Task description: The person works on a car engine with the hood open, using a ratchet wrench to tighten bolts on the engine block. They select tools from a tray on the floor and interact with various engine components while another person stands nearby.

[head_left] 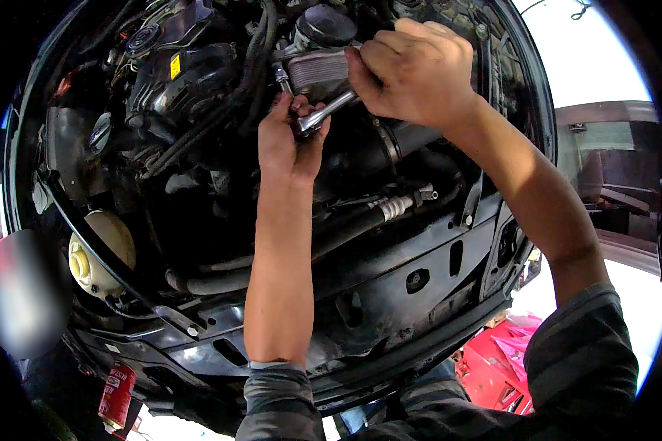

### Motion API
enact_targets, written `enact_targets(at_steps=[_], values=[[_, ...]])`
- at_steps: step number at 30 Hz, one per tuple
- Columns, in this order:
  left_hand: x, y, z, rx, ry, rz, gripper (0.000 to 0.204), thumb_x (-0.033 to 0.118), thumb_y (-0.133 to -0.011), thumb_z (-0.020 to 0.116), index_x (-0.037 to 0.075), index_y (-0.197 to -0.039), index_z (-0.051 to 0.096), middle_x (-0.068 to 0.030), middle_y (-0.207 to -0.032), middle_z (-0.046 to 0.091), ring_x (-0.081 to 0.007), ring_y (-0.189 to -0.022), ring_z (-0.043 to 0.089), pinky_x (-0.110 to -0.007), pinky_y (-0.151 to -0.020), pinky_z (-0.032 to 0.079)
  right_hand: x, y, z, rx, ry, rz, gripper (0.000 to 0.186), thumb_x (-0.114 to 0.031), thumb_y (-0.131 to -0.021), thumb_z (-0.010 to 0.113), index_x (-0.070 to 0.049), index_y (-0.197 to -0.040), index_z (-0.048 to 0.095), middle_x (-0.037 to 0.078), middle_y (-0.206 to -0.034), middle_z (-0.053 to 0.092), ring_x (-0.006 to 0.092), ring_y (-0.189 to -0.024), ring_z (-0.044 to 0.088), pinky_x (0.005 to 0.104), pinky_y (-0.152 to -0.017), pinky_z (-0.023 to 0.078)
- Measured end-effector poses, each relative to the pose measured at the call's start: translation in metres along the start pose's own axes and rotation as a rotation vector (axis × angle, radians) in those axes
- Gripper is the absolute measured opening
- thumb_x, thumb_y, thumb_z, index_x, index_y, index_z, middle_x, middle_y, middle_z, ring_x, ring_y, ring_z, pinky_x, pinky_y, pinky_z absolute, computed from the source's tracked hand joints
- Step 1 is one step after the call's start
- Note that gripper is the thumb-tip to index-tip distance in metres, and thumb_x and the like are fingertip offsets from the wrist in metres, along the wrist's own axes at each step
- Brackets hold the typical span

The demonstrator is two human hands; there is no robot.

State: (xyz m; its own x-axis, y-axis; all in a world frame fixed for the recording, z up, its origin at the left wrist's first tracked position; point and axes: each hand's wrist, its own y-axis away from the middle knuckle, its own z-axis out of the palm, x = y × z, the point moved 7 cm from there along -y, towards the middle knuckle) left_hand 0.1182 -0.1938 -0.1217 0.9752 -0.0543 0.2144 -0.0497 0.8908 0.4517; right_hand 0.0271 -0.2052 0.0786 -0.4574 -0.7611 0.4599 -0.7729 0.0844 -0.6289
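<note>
My right hand (419,73) is closed around the handle of a chrome ratchet wrench (329,109), which slants down to the left. The ratchet's head sits at my left hand (290,143), whose fingers are wrapped about the head and a thin metal extension (282,75). That extension points up and away from me, beside a finned metal block (320,70) in the engine bay. What its far end meets is too small to tell. Just beyond the block rises a round black housing (326,26).
Dark hoses (206,132) run left of my hands. Nearer are a thick hose with a metal fitting (399,208) and the black front crossmember (375,294). A pale yellowish reservoir (103,253) sits at left, a red spray can (116,397) below it. Red trays (493,367) lie lower right.
</note>
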Motion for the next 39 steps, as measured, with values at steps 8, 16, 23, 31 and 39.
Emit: enact_targets(at_steps=[8,16,23,31,39], values=[[0.008,0.0,-0.005,0.007,-0.057,0.071,0.02,0.018,-0.103,0.04,0.006,-0.09,0.049,-0.0021,-0.073,0.051,-0.0163,-0.069,0.055,-0.036,-0.072,0.055,0.004,0.005,0.0,-0.122,-0.058,0.116,0.013,-0.022,-0.067,0.072,-0.01,-0.07,0.07,0.008,-0.077,0.069,0.0253,-0.075,0.069,0.0351,-0.056,0.05],[-0.007,0.011,0.018,-0.026,-0.148,0.103,0.04,0.013,-0.102,0.04,0.017,-0.141,0.04,0.0017,-0.076,0.047,-0.0091,-0.068,0.048,-0.039,-0.086,0.048,0.018,0.043,0.002,0.006,-0.01,0.156,0.02,-0.021,-0.073,0.069,-0.015,-0.058,0.056,-0.002,-0.054,0.052,0.0172,-0.049,0.052,0.0293,-0.045,0.045],[0.012,0.025,0.002,-0.077,-0.073,0.15,0.034,0.021,-0.1,0.046,0.021,-0.134,0.048,0.0033,-0.073,0.048,-0.0088,-0.064,0.047,-0.031,-0.067,0.046,-0.007,-0.015,-0.023,-0.182,-0.155,-0.104,0.024,-0.029,-0.08,0.071,-0.013,-0.065,0.059,-0.001,-0.063,0.055,0.019,-0.06,0.057,0.0318,-0.05,0.047],[-0.019,0.354,-0.027,0.416,-0.259,0.428,0.053,0.016,-0.096,0.056,0.01,-0.145,0.038,-0.0025,-0.081,0.051,-0.0139,-0.068,0.052,-0.041,-0.07,0.058,-0.066,0.131,-0.217,-0.435,-0.932,0.546,0.026,-0.024,-0.09,0.064,-0.005,-0.109,0.062,0.01,-0.093,0.069,0.023,-0.081,0.067,0.0333,-0.068,0.052],[-0.083,0.765,-0.3,0.974,-0.251,0.637,0.026,0.024,-0.098,0.054,0.011,-0.121,0.053,0.0044,-0.067,0.039,-0.0077,-0.06,0.041,-0.031,-0.068,0.051,-0.188,0.301,-0.283,-0.814,-0.945,0.496,0.026,-0.02,-0.092,0.06,-0.009,-0.115,0.062,0.009,-0.112,0.058,0.0311,-0.101,0.059,0.0421,-0.082,0.05]])
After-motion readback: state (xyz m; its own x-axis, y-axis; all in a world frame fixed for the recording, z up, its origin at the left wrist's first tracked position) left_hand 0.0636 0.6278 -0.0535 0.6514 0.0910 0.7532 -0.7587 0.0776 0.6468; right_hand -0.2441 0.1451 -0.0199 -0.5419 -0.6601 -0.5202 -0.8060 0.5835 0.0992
